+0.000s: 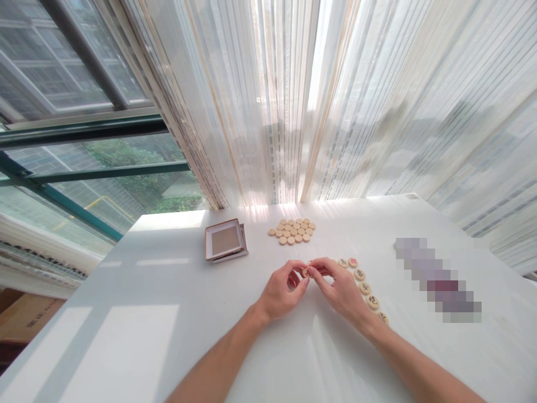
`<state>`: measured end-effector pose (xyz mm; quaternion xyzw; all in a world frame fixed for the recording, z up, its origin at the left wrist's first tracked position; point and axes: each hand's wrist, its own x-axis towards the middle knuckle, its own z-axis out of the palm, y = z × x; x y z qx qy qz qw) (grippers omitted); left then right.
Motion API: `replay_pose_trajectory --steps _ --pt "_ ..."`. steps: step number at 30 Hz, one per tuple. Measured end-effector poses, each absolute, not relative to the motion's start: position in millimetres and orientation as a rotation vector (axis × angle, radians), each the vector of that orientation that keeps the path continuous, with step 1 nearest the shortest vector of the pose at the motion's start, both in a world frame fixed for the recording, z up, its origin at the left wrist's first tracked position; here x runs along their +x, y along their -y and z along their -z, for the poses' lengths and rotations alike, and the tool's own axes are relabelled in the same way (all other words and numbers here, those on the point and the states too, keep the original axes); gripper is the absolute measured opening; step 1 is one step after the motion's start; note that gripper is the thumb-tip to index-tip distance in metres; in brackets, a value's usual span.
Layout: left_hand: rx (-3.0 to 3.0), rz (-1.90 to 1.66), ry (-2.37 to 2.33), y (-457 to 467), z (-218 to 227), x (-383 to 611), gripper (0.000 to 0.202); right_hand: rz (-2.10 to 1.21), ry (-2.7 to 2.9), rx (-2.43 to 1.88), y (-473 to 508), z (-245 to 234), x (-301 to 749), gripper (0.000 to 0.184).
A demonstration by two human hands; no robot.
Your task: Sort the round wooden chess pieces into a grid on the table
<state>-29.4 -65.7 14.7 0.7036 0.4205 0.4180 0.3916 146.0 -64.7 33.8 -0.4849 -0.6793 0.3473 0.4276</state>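
Observation:
Between the fingertips of both hands is a round Chinese chess piece (306,272) with a red character on it. My left hand (282,291) pinches it from the left, thumb and forefinger closed on its edge. From the other side my right hand (335,285) grips it with thumb and fingers. A curved row of chess pieces (364,288), marked in black and one in red, runs beside my right hand and wrist. My forearm partly covers the nearest of them. Farther back lies a cluster of pale chess pieces (295,230) with no characters showing.
An open shallow box (225,238) rests on the white table (126,291), left of the cluster. A blurred-out object (438,282) lies to the right. Sheer curtains (289,112) hang along the table's far edge, with a window at left. A cardboard box (29,319) stands at lower left.

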Motion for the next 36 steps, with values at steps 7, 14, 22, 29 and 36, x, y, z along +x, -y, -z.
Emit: replay_pose_trajectory --steps 7,14,22,29,36 --pt "1.71 -1.064 -1.056 64.8 -14.3 -29.2 0.024 -0.893 1.69 -1.221 66.5 -36.5 145.3 0.016" --pt "1.65 -1.072 -1.04 64.9 -16.9 -29.6 0.026 -0.87 1.718 -1.219 67.1 -35.9 145.4 0.015" --pt "1.569 -1.087 -1.002 62.9 -16.0 -31.0 0.027 -0.88 1.751 -1.197 67.3 -33.6 146.1 0.016" --pt "1.471 -1.085 -0.929 59.8 -16.2 -33.8 0.03 -0.889 1.772 -1.157 68.3 -33.0 145.1 0.019" --pt "1.413 -1.117 -0.976 55.9 -9.0 -32.8 0.029 -0.873 1.821 -1.132 71.1 -36.6 144.0 0.017"
